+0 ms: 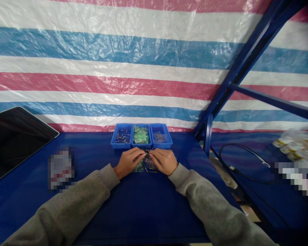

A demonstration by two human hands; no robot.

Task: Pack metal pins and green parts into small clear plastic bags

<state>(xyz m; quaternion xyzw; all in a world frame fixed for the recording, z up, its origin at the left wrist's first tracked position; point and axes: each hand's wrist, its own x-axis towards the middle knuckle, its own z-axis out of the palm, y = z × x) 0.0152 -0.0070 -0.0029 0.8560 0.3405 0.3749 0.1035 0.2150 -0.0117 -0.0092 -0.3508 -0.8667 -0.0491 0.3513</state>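
My left hand (129, 162) and my right hand (165, 161) nearly meet over the blue table, thumbs and fingertips pressed together. Both are closed in a pinch; whatever lies between the fingertips is too small to make out. Below them is a small pile of dark, thin metal pieces (145, 167), like screws or bits. Green-tinted plastic (139, 167) lies under my left fingers, and clear plastic (152, 165) is by my right. Just behind stand three joined blue bins: the left bin (113, 142) has loose metal pieces, the middle bin (141, 146) green plastic bags, the right bin (170, 140) clear bags.
A dark screen with a pale rim (17, 136) stands at the left, near a blurred-out packet (61, 168). Blue metal framing (220, 89) rises at the right. Beyond it are black cables (246, 147) and wrapped rolls (292, 147). A striped tarp (118, 82) hangs behind.
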